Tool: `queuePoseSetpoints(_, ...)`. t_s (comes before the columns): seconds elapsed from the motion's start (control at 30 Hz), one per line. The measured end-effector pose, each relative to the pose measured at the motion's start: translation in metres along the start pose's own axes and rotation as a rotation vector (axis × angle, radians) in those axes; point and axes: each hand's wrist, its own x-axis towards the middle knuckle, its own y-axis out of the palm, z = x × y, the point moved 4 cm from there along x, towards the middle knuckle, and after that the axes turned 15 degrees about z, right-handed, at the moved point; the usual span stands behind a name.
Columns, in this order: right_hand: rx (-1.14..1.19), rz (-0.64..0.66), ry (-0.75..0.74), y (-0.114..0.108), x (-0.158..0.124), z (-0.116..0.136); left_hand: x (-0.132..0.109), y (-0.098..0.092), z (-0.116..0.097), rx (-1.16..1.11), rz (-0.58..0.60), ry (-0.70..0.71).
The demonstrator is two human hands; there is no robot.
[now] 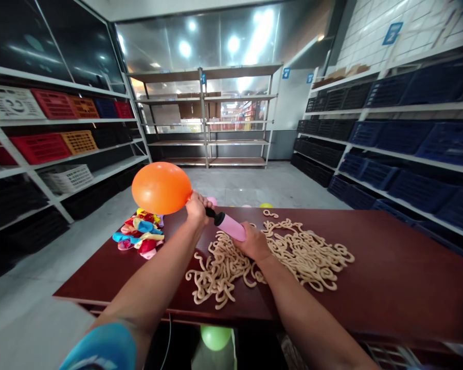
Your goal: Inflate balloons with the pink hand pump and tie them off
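Note:
An inflated orange balloon (pixel 161 187) hangs over the left part of a dark red table (pixel 389 267). My left hand (pixel 196 207) is closed around the balloon's neck where it meets the black nozzle of a pink hand pump (pixel 230 225). My right hand (pixel 254 241) is wrapped round the pump's rear end, just above a spread of beige plastic hooks (pixel 278 257).
A heap of limp coloured balloons (pixel 141 234) lies at the table's left edge. A green balloon (pixel 215 336) sits under the near edge; small ones lie beyond the far edge. Shelves of red, orange and white crates (pixel 42 146) line the left; dark blue crates (pixel 405 139) line the right.

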Motion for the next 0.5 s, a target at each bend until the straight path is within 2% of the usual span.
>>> queuePoseSetpoints(0.1, 0.011, -0.031, -0.032, -0.001, 0.001, 0.003, 0.007, -0.005, -0.023, 0.008, 0.013, 0.002)
queuePoseSetpoints(0.33, 0.078, -0.070, -0.055, -0.003, 0.005, 0.002, 0.029, -0.001, -0.123, 0.072, 0.027, 0.109)
queuePoseSetpoints(0.4, 0.082, -0.084, -0.042, -0.002, 0.005, 0.000, 0.034, 0.001, -0.136, 0.082, 0.035, 0.124)
queuePoseSetpoints(0.5, 0.070, -0.076, -0.006, 0.000, 0.005, -0.003, 0.036, -0.001, -0.127, 0.085, 0.025, 0.121)
